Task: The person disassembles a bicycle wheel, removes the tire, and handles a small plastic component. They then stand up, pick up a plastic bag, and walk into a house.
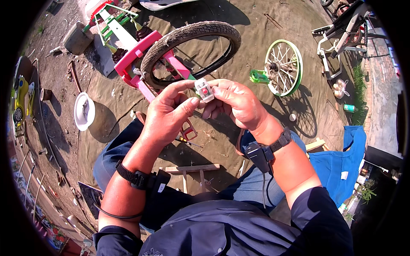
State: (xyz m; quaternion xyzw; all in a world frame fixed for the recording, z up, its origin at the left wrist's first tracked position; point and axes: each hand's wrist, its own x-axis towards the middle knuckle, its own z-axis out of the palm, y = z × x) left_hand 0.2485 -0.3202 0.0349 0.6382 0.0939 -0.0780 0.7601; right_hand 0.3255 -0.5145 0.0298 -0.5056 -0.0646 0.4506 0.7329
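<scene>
Where left hand faces right hand, clear piece held between.

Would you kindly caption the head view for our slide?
Left hand and right hand hold a small whitish part with a red spot near a tire.

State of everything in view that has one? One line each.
Small clear piece: held up, red spot facing the camera
Left hand: holding the piece's left side
Right hand: holding its right side
Black tire: no spokes inside
Spoked wheel: no black tire fitted
</scene>
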